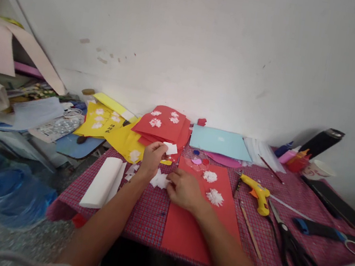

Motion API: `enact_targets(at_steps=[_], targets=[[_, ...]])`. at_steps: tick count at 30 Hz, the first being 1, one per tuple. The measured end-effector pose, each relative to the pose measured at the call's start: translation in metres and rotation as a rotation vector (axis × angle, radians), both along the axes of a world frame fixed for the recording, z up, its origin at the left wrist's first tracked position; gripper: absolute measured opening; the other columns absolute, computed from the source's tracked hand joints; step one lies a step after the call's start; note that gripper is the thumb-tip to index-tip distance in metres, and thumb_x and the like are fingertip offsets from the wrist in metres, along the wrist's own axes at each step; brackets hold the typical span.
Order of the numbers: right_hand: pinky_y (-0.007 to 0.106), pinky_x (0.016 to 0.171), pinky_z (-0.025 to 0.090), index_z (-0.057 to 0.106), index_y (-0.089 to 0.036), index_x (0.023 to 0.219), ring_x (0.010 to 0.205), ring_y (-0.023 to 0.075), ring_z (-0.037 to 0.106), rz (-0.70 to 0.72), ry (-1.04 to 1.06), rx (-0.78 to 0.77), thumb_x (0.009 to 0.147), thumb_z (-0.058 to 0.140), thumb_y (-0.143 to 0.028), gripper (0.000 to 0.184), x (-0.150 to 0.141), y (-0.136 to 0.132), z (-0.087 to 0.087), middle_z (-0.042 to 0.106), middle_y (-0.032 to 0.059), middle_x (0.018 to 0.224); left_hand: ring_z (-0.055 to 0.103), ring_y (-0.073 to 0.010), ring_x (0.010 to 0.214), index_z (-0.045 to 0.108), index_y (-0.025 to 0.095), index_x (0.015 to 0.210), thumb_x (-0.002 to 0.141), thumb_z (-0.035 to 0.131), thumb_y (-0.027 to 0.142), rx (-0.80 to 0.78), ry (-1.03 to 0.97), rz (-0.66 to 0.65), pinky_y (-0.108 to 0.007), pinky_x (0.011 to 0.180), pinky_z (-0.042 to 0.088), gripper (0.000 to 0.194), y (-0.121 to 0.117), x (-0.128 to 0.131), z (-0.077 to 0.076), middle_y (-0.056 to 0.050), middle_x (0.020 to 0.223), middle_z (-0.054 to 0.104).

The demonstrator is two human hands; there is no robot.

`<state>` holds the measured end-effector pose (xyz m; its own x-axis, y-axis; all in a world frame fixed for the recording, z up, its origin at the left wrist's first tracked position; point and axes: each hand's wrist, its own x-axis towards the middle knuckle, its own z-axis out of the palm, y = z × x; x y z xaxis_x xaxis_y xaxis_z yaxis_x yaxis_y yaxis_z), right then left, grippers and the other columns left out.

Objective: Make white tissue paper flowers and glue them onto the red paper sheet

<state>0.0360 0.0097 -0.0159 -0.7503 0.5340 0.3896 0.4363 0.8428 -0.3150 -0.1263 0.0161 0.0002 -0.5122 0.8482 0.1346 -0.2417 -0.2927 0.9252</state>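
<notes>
Between its thumb and fingers, my left hand [153, 158] pinches a small white paper piece [170, 148], raised above the table. My right hand [185, 188] has its fingers curled down at a little pile of white paper pieces [159, 179]; its fingertips touch the pile's right side, and whether they grip a piece is hidden. Under the right wrist lies a large red paper sheet [194, 233] with two fluffy white paper flowers [215, 197] on it. More loose white scraps [131, 171] lie left of the pile, beside a white paper roll [103, 183].
Red cards with white flowers [165, 124], yellow papers [120, 138] and a light blue sheet [220, 141] lie at the back. To the right are a yellow glue gun [257, 194], black scissors [292, 250], a wooden stick [251, 231], paint bottles [298, 161] and a black flask [322, 143].
</notes>
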Motion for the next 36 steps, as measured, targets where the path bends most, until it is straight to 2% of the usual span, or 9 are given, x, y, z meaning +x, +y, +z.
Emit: enact_targets(at_steps=[4, 7, 10, 13, 15, 19, 29, 36], targets=[[0.028, 0.065, 0.041, 0.064, -0.020, 0.079, 0.073, 0.0179, 0.057, -0.130, 0.285, -0.139, 0.077, 0.051, -0.011, 0.016, 0.008, 0.012, 0.004, 0.063, 0.0034, 0.078, 0.053, -0.0104, 0.051, 0.059, 0.016, 0.066, 0.071, 0.067, 0.029, -0.016, 0.083, -0.070, -0.024, 0.054, 0.046, 0.016, 0.000, 0.003, -0.004, 0.003, 0.056, 0.054], [0.027, 0.061, 0.040, 0.060, -0.020, 0.080, 0.066, 0.0162, 0.054, -0.240, 0.567, -0.359, 0.080, 0.053, -0.018, 0.008, 0.011, 0.021, 0.008, 0.060, 0.0004, 0.072, 0.054, -0.0108, 0.054, 0.062, 0.015, 0.068, 0.074, 0.066, 0.030, -0.022, 0.149, -0.165, -0.024, 0.056, 0.046, 0.016, -0.002, 0.007, -0.006, 0.001, 0.059, 0.056], [0.026, 0.058, 0.041, 0.060, -0.020, 0.087, 0.062, 0.0145, 0.052, -0.217, 0.772, -0.609, 0.080, 0.058, -0.027, 0.010, 0.011, 0.023, 0.013, 0.058, -0.0014, 0.071, 0.055, -0.0109, 0.059, 0.064, 0.015, 0.071, 0.075, 0.066, 0.032, -0.017, 0.194, -0.240, -0.023, 0.059, 0.045, 0.017, -0.004, 0.011, -0.006, 0.000, 0.065, 0.060], [0.025, 0.054, 0.039, 0.060, -0.020, 0.087, 0.055, 0.0132, 0.048, -0.180, 0.834, -0.733, 0.080, 0.061, -0.032, 0.014, 0.011, 0.023, 0.015, 0.056, -0.0034, 0.064, 0.053, -0.0107, 0.058, 0.065, 0.015, 0.070, 0.075, 0.067, 0.032, -0.024, 0.224, -0.280, -0.023, 0.058, 0.043, 0.018, -0.006, 0.015, -0.006, 0.000, 0.064, 0.060], [0.025, 0.051, 0.036, 0.059, -0.020, 0.080, 0.051, 0.0125, 0.046, -0.183, 0.843, -0.764, 0.080, 0.063, -0.035, 0.015, 0.011, 0.024, 0.014, 0.054, -0.0045, 0.057, 0.053, -0.0107, 0.058, 0.065, 0.015, 0.070, 0.075, 0.067, 0.033, -0.035, 0.240, -0.286, -0.022, 0.058, 0.042, 0.018, -0.006, 0.016, -0.005, 0.000, 0.063, 0.059], [0.024, 0.047, 0.032, 0.054, -0.020, 0.065, 0.047, 0.0113, 0.044, -0.203, 0.841, -0.781, 0.083, 0.062, -0.041, 0.028, 0.012, 0.026, 0.009, 0.052, -0.0046, 0.051, 0.054, -0.0112, 0.058, 0.065, 0.015, 0.069, 0.075, 0.067, 0.033, -0.047, 0.254, -0.301, -0.023, 0.058, 0.042, 0.019, -0.007, 0.017, -0.004, 0.000, 0.061, 0.059], [0.023, 0.046, 0.033, 0.054, -0.020, 0.062, 0.045, 0.0104, 0.043, -0.183, 0.924, -0.859, 0.083, 0.062, -0.040, 0.030, 0.011, 0.027, 0.007, 0.051, -0.0044, 0.050, 0.059, -0.0126, 0.060, 0.065, 0.015, 0.073, 0.077, 0.067, 0.043, -0.044, 0.112, -0.333, -0.026, 0.061, 0.049, 0.029, -0.007, 0.020, -0.003, -0.002, 0.071, 0.063], [0.024, 0.045, 0.034, 0.058, -0.019, 0.064, 0.044, 0.0102, 0.044, -0.207, 1.020, -0.942, 0.080, 0.065, -0.039, 0.027, 0.011, 0.030, 0.006, 0.055, -0.0035, 0.053, 0.061, -0.0132, 0.061, 0.067, 0.014, 0.076, 0.075, 0.070, 0.036, -0.076, 0.122, -0.376, -0.027, 0.065, 0.049, 0.022, -0.008, 0.018, -0.005, -0.003, 0.072, 0.064]])
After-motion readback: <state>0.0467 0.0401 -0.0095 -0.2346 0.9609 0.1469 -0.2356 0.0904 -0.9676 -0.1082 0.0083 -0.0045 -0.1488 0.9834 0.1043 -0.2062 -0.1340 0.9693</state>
